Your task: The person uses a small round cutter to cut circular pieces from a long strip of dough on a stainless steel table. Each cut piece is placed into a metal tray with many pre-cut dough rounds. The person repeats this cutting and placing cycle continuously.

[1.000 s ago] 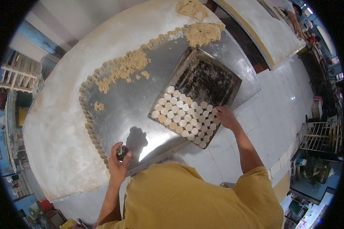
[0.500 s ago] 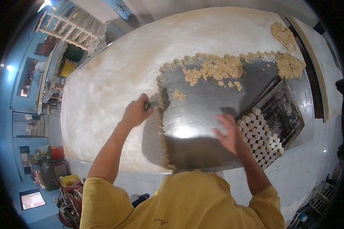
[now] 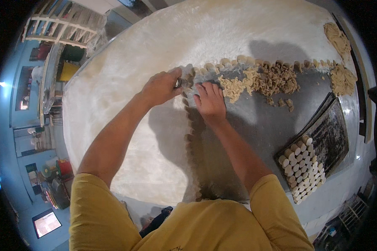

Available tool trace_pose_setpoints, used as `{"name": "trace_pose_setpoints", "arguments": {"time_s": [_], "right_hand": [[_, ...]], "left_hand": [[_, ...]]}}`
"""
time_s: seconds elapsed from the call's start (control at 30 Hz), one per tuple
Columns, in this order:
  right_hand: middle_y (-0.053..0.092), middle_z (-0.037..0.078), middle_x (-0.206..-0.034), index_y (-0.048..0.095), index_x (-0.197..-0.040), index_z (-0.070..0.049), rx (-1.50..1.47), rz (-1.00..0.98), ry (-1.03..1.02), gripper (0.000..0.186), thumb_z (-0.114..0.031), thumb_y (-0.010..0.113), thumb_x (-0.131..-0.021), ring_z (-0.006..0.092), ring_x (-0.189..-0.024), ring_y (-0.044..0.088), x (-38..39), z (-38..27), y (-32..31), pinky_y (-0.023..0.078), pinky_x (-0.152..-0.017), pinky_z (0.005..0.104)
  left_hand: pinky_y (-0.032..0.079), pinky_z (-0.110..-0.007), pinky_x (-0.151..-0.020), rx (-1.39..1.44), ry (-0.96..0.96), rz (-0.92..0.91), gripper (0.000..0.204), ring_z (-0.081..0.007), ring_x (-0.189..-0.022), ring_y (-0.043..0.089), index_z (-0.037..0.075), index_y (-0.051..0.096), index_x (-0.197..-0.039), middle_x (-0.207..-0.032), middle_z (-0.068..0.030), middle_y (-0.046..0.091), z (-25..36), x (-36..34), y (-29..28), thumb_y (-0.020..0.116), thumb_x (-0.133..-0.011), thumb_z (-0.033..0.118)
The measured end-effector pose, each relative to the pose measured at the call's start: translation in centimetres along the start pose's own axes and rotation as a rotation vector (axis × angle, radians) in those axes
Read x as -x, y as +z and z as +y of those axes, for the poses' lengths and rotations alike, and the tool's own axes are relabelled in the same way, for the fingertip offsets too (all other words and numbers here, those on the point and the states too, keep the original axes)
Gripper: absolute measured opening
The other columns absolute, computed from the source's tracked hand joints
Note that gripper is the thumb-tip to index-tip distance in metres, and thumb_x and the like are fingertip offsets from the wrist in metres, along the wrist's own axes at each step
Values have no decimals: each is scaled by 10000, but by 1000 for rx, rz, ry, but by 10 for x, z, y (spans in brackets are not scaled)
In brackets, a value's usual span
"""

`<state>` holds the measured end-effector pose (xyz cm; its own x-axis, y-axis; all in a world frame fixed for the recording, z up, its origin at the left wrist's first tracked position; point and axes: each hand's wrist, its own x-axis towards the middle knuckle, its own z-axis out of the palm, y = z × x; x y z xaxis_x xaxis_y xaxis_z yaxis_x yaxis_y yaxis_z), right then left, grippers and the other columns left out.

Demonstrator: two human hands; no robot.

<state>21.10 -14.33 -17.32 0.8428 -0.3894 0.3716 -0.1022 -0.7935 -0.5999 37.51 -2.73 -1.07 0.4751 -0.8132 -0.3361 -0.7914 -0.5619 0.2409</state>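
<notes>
The left hand (image 3: 161, 88) grasps 1 cutter (image 3: 178, 83) at the dough sheet's (image 3: 100, 113) edge. Beside it, the right hand (image 3: 210, 102) (fingers loosely spread) has scraps (image 3: 238, 83) right of its fingertips.

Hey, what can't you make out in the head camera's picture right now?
Dark tool: head view, mostly hidden by the left hand.
Whatever lies under the right hand: head view, covered by that hand.
Wire rack: head view, cut off by the dark fisheye rim.
</notes>
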Motion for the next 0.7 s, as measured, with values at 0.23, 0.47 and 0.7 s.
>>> {"name": "trace_pose_setpoints", "arguments": {"time_s": [0.23,0.47,0.7], "right_hand": [[613,106,-1118,723,-1190,-35,-93,71,-76,370,-161,792,-849,329,-1070,607,-19,5,-3,487,-919,478],[608,120,-1116,723,-1176,-61,-75,-7,86,323,-94,734,-855,346,-1080,605,-35,9,11,495,-978,495],[626,131,-1154,722,-1199,-41,-89,73,69,383,-52,684,-819,359,-1117,601,-31,4,11,508,-988,501]], "left_hand": [[560,-534,-822,104,206,86,388,-437,-910,730,31,582,-1167,-985,-233,718,-22,-34,35,821,-907,192],[539,-402,-940,424,249,104,376,-289,-1051,676,68,612,-1203,-1091,-95,680,-28,-11,47,830,-900,22],[551,-425,-846,235,-100,124,368,-287,-908,700,61,627,-1195,-941,-147,698,-40,1,-7,843,-918,168]]}}
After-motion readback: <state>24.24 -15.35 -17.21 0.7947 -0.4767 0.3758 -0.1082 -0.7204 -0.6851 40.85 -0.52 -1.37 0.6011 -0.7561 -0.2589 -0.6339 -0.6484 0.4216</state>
